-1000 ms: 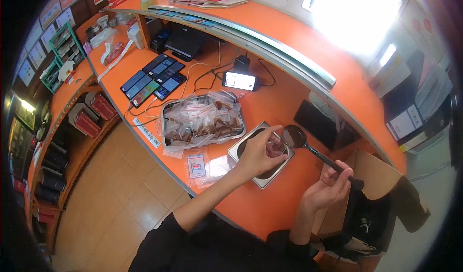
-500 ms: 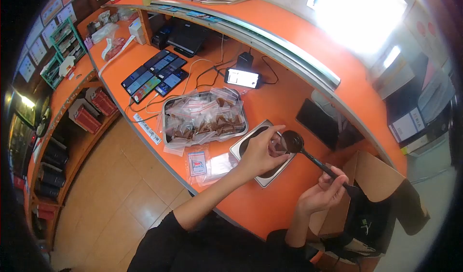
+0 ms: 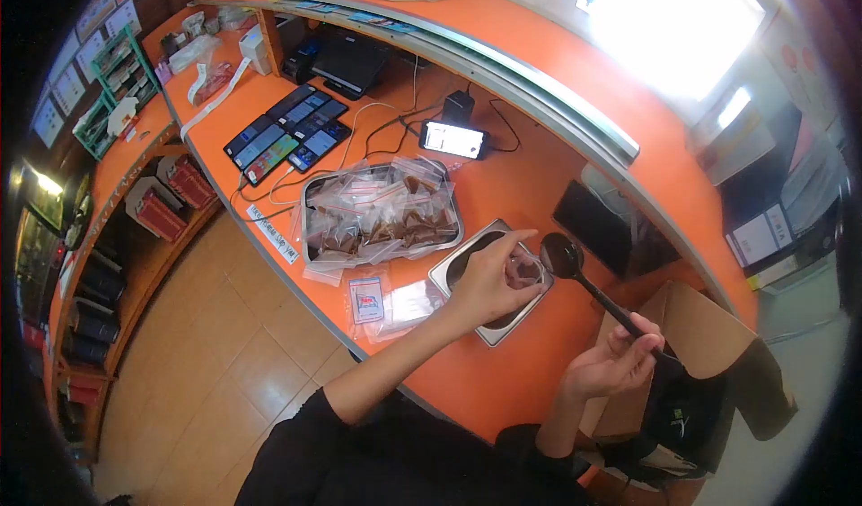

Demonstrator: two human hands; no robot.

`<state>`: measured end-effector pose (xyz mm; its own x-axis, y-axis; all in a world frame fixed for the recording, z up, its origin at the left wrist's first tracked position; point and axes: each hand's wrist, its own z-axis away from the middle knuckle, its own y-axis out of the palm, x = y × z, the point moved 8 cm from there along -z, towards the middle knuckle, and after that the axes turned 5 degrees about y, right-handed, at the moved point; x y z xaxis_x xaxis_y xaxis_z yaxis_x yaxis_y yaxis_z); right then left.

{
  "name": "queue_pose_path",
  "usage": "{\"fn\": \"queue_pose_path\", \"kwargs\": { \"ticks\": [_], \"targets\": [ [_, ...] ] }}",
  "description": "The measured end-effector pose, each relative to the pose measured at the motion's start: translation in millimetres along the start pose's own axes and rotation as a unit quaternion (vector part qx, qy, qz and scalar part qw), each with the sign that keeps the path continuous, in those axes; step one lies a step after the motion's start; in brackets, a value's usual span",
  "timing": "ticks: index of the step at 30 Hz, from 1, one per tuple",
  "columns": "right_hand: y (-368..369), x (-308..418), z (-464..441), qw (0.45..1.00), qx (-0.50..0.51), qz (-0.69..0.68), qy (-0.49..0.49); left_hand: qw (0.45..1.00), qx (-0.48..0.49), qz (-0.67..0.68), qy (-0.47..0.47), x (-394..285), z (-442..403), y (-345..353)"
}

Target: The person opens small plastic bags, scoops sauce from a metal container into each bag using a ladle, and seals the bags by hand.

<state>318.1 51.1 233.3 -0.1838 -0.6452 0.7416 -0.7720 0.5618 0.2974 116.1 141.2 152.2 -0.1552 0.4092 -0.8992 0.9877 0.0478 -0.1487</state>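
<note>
My left hand (image 3: 492,281) is closed around a small clear plastic bag (image 3: 528,268), its mouth spread between thumb and fingers. Below it sits a rectangular metal container (image 3: 500,332) with dark contents. A black ladle (image 3: 597,295) is gripped by its handle in my right hand (image 3: 615,360). Its round bowl is beside the bag, just right of my left fingertips, with a dark brown coating. Left of the container, a metal tray (image 3: 461,228) holds several filled zip bags (image 3: 382,214) of brown stuff. Flat bags (image 3: 409,307) lie before the tray, one labelled packet (image 3: 366,300) among them.
Several phones (image 3: 285,138) lie on the orange counter, and a lit phone (image 3: 454,140) with cables stands behind the tray. An open cardboard box (image 3: 709,331) is at the right. A dark tablet-like panel (image 3: 593,228) leans under the raised shelf (image 3: 467,48).
The ladle and my right hand have moved slightly right and up, so the bowl is farther from the bag. My left hand stays nearly in place.
</note>
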Motion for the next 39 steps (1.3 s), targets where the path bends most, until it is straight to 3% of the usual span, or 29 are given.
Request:
{"fn": "queue_pose_path", "kwargs": {
  "ticks": [3, 5, 8, 17, 21, 22, 24, 27, 29, 30, 34, 37, 39],
  "targets": [
    [-3, -11, 5, 1.000, -0.002, -0.003, 0.019, 1.000, -0.001, -0.002, 0.011, -3, 1, -2],
    [-11, -32, 9, 0.990, -0.038, -0.051, 0.130, 1.000, -0.004, -0.005, 0.007, -3, 2, -3],
    [-11, -45, 10, 0.968, -0.109, -0.095, 0.203, 1.000, -0.004, -0.007, 0.005, -6, 2, -6],
    [-2, -59, -8, 0.937, -0.099, -0.206, 0.265, 1.000, -0.003, -0.002, 0.008, 5, 2, -10],
    [-8, -73, -1, 0.934, -0.122, -0.190, 0.277, 1.000, -0.010, 0.001, -0.007, 14, 5, -20],
    [-9, -75, 4, 0.943, -0.118, -0.132, 0.281, 1.000, -0.015, 0.018, -0.021, 18, 7, -24],
    [-13, -89, 19, 0.947, -0.108, -0.080, 0.291, 0.999, -0.026, 0.025, -0.036, 20, 10, -35],
    [-23, -131, 45, 0.945, -0.015, 0.006, 0.327, 0.999, -0.053, 0.003, -0.002, 13, 11, -48],
    [-10, -152, 62, 0.919, 0.123, 0.060, 0.369, 0.998, -0.060, -0.022, 0.009, 8, 14, -51],
    [-9, -155, 66, 0.918, 0.127, 0.054, 0.371, 0.997, -0.063, -0.038, 0.022, 4, 14, -52],
    [-3, -158, 74, 0.911, 0.191, 0.050, 0.361, 0.997, -0.058, -0.051, 0.031, -12, 18, -48],
    [0, -110, 64, 0.956, 0.141, 0.133, 0.218, 0.999, -0.035, -0.006, -0.012, -18, 23, -39],
    [37, -46, 60, 0.940, 0.229, 0.233, 0.100, 0.999, -0.011, 0.024, -0.046, -15, 26, -29]
  ]
}}
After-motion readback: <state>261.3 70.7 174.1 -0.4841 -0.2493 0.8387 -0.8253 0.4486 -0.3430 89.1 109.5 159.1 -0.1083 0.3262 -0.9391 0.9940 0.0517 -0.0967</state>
